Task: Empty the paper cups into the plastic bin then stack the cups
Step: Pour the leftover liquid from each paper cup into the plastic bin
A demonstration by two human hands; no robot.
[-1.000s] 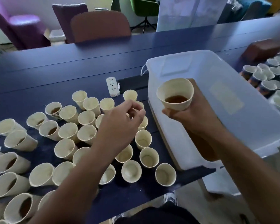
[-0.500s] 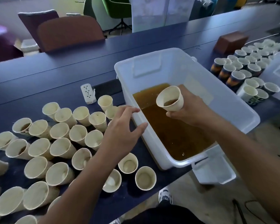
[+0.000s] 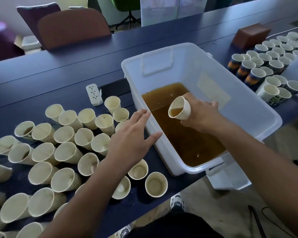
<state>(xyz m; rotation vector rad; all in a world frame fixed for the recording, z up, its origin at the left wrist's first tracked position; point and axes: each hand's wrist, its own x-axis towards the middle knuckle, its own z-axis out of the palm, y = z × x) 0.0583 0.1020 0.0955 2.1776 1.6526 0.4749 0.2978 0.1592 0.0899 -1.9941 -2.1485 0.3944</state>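
Tilted paper cup over plastic bin

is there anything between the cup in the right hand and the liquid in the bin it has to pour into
Nothing visible. The right hand holds the paper cup tilted directly over the brown liquid inside the open plastic bin; no lid or object lies under it.

Beyond the blue table: brown chair, purple chair behind it, green chair further right
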